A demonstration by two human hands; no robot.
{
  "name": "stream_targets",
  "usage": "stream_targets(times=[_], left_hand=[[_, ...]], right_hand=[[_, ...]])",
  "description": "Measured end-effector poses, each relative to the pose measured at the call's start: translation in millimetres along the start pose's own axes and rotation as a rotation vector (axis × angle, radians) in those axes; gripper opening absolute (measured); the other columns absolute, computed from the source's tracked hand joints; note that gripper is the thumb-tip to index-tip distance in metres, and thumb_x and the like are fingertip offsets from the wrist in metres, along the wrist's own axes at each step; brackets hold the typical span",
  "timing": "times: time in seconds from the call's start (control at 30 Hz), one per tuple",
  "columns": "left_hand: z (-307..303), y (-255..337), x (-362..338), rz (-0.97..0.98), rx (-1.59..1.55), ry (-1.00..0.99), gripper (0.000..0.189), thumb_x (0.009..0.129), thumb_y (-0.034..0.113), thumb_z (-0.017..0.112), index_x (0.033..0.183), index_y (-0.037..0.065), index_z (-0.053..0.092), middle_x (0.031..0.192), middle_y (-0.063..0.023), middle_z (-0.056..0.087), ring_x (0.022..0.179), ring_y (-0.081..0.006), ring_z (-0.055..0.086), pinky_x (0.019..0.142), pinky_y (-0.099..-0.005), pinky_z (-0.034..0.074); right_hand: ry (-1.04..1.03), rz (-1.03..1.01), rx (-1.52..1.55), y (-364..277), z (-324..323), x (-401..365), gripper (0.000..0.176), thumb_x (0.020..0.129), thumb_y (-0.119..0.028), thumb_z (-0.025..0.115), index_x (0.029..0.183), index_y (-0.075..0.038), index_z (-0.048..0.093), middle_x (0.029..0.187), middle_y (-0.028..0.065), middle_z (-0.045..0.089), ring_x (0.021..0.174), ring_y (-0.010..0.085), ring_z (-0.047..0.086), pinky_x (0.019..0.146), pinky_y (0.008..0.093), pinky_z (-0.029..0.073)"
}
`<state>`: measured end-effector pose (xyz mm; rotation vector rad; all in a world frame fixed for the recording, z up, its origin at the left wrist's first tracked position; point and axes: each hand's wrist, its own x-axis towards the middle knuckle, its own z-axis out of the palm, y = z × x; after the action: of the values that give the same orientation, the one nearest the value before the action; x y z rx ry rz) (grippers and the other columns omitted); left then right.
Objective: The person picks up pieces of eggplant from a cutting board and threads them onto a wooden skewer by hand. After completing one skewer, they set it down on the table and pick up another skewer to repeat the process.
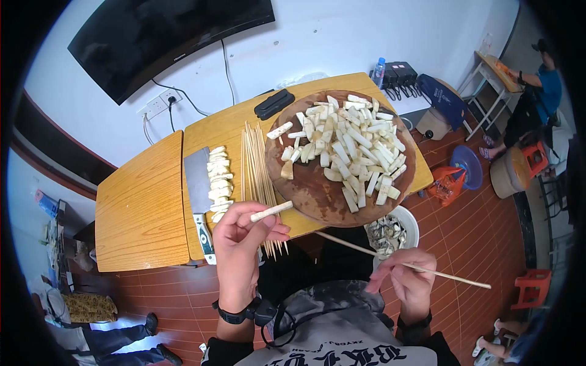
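Note:
My left hand (241,241) pinches a pale vegetable strip (271,211) between thumb and fingers, over the table's front edge. In my right hand (408,277) is a long bamboo skewer (348,244), its thin end pointing left toward the board and its other end sticking out to the right. Many cut pale strips (351,143) lie heaped on a round wooden cutting board (305,195). Left of the board rests a bundle of bare bamboo skewers (253,161). Beside it are pale pieces in a column (220,177), next to a cleaver (198,189).
The yellow wooden table (140,213) stands against the wall under a television (171,36). A black case (274,104) lies behind the board. Below the board's right side is a white bucket (412,222) of dark-and-pale peelings. A person (543,85) sits at far right.

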<state>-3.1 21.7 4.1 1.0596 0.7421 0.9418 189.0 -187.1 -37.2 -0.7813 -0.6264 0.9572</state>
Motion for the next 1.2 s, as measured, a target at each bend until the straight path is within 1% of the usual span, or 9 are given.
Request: stream_targets(times=[0.1,0.13,0.23,0.37,0.47,0.57,0.77,1.07,1.2], left_hand=[[-1,-3,1,-0.011,-0.065,-0.016,0.020,0.091,-0.011,0.055,0.110,-0.006,0.061,0.096,-0.0173,0.071,0.086,-0.0266,0.074,0.076,-0.0341,0.063],[-1,-3,2,-0.006,-0.086,-0.018,0.021,0.091,-0.011,0.054,0.111,-0.007,0.061,0.097,-0.0183,0.071,0.087,-0.0273,0.074,0.077,-0.0348,0.063],[2,1,0,0.015,-0.171,-0.021,0.021,0.092,-0.008,0.054,0.112,-0.008,0.061,0.101,-0.0210,0.070,0.092,-0.0279,0.074,0.081,-0.0344,0.063],[-8,-4,3,-0.069,-0.251,-0.014,0.024,0.095,-0.003,0.053,0.117,-0.007,0.059,0.101,-0.0209,0.069,0.091,-0.0263,0.072,0.082,-0.0327,0.062],[-10,-5,3,-0.147,-0.366,-0.021,0.029,0.096,-0.002,0.054,0.124,-0.008,0.058,0.101,-0.0190,0.069,0.089,-0.0239,0.071,0.080,-0.0315,0.061],[-9,-3,4,-0.204,-0.446,-0.053,0.033,0.098,0.001,0.056,0.130,-0.008,0.056,0.103,-0.0168,0.069,0.089,-0.0213,0.070,0.079,-0.0297,0.057],[-9,-12,5,-0.262,-0.474,-0.087,0.042,0.102,0.011,0.057,0.138,-0.008,0.050,0.103,-0.0107,0.068,0.087,-0.0132,0.064,0.077,-0.0237,0.052],[-6,-16,2,-0.215,-0.366,-0.016,0.034,0.101,0.011,0.059,0.130,-0.008,0.059,0.108,-0.0107,0.069,0.091,-0.0140,0.064,0.083,-0.0278,0.052],[-11,-20,2,-0.158,-0.338,0.000,0.030,0.101,0.011,0.061,0.124,-0.007,0.063,0.107,-0.0097,0.069,0.090,-0.0138,0.063,0.083,-0.0283,0.051]], right_hand=[[-0.149,-0.016,-0.012,-6,5,6,0.037,0.091,-0.005,0.053,0.114,0.024,0.058,0.108,0.0401,0.066,0.090,0.0494,0.071,0.074,0.0494,0.061],[-0.274,0.017,-0.014,-4,-5,4,0.062,0.083,-0.020,0.051,0.130,0.019,0.052,0.120,0.0480,0.056,0.103,0.0597,0.064,0.077,0.0617,0.058],[-0.429,0.109,0.175,-7,-3,4,0.073,0.088,-0.029,0.052,0.140,0.021,0.040,0.132,0.0498,0.046,0.117,0.0638,0.055,0.087,0.0654,0.053],[-0.475,0.131,0.145,-6,-1,6,0.078,0.098,-0.040,0.046,0.142,0.023,0.034,0.131,0.0501,0.047,0.113,0.0614,0.059,0.083,0.0617,0.056],[-0.307,0.099,0.056,-4,-8,1,0.061,0.097,-0.027,0.044,0.133,0.022,0.046,0.116,0.0442,0.060,0.095,0.0496,0.069,0.076,0.0461,0.058],[-0.094,0.012,0.010,-11,9,-2,0.045,0.097,-0.018,0.045,0.119,0.020,0.055,0.097,0.0385,0.066,0.072,0.0409,0.071,0.061,0.0403,0.057],[0.004,-0.039,-0.052,-14,16,-6,0.031,0.092,-0.009,0.051,0.109,0.017,0.057,0.091,0.0366,0.066,0.065,0.0367,0.070,0.054,0.0381,0.056],[0.074,-0.080,-0.101,-9,7,-12,0.022,0.088,0.003,0.055,0.106,0.012,0.063,0.086,0.0314,0.069,0.065,0.0318,0.071,0.054,0.0335,0.056],[-0.171,-0.089,-0.254,-16,5,-4,0.040,0.088,0.004,0.057,0.127,0.012,0.059,0.117,0.0356,0.066,0.091,0.0423,0.073,0.066,0.0402,0.060]])
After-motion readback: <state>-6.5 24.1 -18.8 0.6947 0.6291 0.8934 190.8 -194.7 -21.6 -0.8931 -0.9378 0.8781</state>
